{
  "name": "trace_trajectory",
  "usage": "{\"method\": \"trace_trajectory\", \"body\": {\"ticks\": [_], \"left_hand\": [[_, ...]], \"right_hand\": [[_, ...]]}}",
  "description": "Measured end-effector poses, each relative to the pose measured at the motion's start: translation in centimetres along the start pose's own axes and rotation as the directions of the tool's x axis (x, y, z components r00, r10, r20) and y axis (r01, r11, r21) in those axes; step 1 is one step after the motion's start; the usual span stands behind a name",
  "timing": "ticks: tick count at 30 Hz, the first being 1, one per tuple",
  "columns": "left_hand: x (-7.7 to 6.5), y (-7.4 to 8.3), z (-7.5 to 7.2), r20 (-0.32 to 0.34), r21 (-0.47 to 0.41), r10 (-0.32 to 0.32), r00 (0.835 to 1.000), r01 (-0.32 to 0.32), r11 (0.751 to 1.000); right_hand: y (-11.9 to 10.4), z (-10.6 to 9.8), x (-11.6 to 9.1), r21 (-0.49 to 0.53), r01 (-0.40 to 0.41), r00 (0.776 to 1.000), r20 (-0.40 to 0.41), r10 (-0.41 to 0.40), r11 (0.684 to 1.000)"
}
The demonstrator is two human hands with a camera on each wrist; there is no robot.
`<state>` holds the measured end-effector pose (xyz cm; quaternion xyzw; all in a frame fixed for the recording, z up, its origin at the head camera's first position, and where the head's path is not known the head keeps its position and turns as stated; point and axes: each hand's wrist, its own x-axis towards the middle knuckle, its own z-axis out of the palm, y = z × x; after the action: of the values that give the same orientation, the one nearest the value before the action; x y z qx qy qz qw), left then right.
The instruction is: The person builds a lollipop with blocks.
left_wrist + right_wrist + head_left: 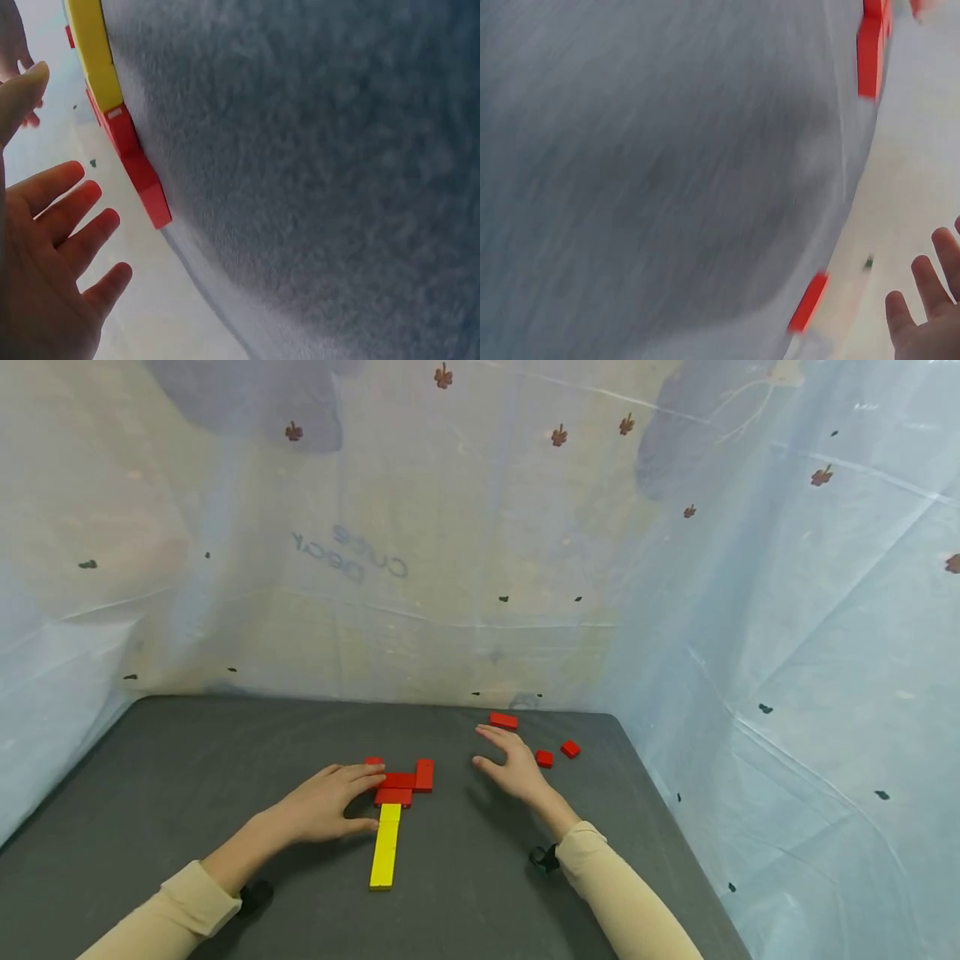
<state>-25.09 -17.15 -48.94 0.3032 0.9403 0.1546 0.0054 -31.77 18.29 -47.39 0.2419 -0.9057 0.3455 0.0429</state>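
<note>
On the dark table, several red blocks (424, 775) form a branching shape at the top of a straight yellow strip (385, 852). My left hand (330, 802) hovers at the left of this shape, fingers extended and thumb near the yellow pieces. In the left wrist view, that hand (45, 262) has spread fingers and holds nothing; the red blocks (142, 176) lie apart from it. Over the table to the right, my right hand (513, 768) has loosely extended fingers with nothing in them. Nearest to it are a loose red rectangular block (503, 721) and a small red block (544, 759).
Another small red block (571, 749) lies toward the table's back right corner. A translucent plastic sheet (450, 552) with leaf prints hangs behind the table (225, 735) and along its sides. Both forearms wear light sleeves (626, 893).
</note>
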Motion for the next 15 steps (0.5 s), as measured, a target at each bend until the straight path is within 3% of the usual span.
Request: {"method": "trace_trajectory", "body": {"ticks": [8,15], "left_hand": [[0.2,0.2,0.7,0.077,0.037,-0.002,0.997,-0.001,0.999],[0.2,0.5,1.0,0.103,0.027,0.013,0.995,-0.016,1.0]], "right_hand": [[4.3,-4.0,-2.1,-0.024,-0.111,0.987,-0.116,0.108,0.993],[8.2,-6.8,-3.8,-0.086,-0.19,0.974,-0.145,0.176,0.978]]}}
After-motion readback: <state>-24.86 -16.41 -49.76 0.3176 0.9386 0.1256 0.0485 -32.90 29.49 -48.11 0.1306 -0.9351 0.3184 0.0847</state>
